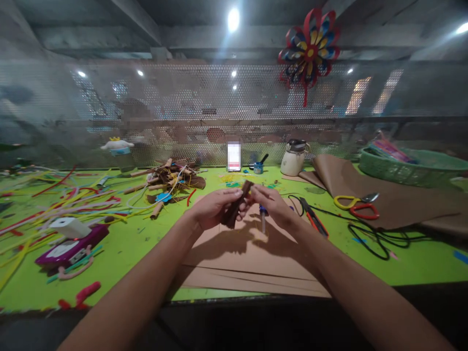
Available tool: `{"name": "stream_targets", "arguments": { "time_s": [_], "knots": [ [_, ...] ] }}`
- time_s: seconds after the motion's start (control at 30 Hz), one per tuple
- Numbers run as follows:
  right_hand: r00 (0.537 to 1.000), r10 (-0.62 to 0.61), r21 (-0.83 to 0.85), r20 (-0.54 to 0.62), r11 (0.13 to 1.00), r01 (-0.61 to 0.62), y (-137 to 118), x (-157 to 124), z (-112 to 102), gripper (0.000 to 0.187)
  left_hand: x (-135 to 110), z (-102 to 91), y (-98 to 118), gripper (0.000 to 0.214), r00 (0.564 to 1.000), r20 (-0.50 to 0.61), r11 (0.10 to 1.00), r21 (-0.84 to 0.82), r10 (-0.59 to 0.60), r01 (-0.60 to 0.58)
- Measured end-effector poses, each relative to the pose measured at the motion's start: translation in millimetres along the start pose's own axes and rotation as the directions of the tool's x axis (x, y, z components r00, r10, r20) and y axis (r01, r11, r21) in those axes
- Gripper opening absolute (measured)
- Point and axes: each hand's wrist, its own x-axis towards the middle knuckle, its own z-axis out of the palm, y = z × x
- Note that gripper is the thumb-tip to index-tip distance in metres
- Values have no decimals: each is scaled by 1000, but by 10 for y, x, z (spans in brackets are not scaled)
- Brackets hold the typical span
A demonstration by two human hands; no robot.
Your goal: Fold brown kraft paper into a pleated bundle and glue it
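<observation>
Both of my hands meet over the middle of a green table (120,248). My left hand (214,207) is closed round a dark brown rolled piece (237,204) that tilts up to the right. My right hand (272,204) pinches the upper end of the same brown piece, and a thin clear tube with a blue part (263,217) hangs down from its fingers. Sheets of brown paper (248,263) lie flat on the table under the hands.
Coloured pipe cleaners (54,204) and a purple device (71,248) lie left. A heap of brown rolls (171,180) sits behind. Right: scissors (356,204), a black cable (380,239), crumpled brown paper (369,190), a green basket (409,168), a white jar (293,158). A mesh screen (204,107) backs the table.
</observation>
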Motion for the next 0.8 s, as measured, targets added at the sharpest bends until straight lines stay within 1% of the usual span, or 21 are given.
{"name": "stream_targets", "arguments": {
  "time_s": [0.07, 0.13, 0.2, 0.27, 0.4, 0.5, 0.57, 0.67, 0.73, 0.8],
  "knots": [
    [995, 75, -35, 68, 997, -72, 38, -26, 13, 40, -32, -34, 72, 18, 995, -45, 994, -54, 93, -95],
    [992, 110, -68, 58, 992, -106, 81, -37, -25, 35, -57, -107, 128, 16, 984, -94, 979, -122, 152, -163],
    [993, 120, -76, -6, 990, -120, 107, -27, -104, 32, -70, -186, 154, 17, 977, -128, 962, -195, 169, -192],
    [990, 112, -101, -90, 987, -121, 112, -4, -207, 31, -69, -242, 155, 17, 977, -141, 951, -243, 162, -193],
    [972, 11, -200, -233, 978, -59, 121, 49, -439, 30, -64, -274, 142, 16, 973, -150, 936, -281, 175, -212],
    [942, -33, -194, -333, 980, -34, 176, 88, -577, 33, -73, -281, 133, 14, 957, -211, 923, -288, 199, -255],
    [912, -45, -197, -408, 980, -39, 228, 114, -627, 34, -73, -285, 113, 15, 947, -260, 926, -275, 187, -258],
    [869, -91, -241, -486, 970, -33, 317, 146, -656, 35, -52, -279, 53, 17, 946, -280, 933, -269, 161, -238],
    [841, -141, -334, -523, 941, -50, 382, 162, -679, 34, -29, -270, 6, 19, 951, -274, 937, -272, 142, -218],
    [796, -243, -484, -555, 872, -71, 438, 178, -715, 33, -6, -263, -36, 19, 955, -267, 943, -265, 127, -200]
  ]
}}
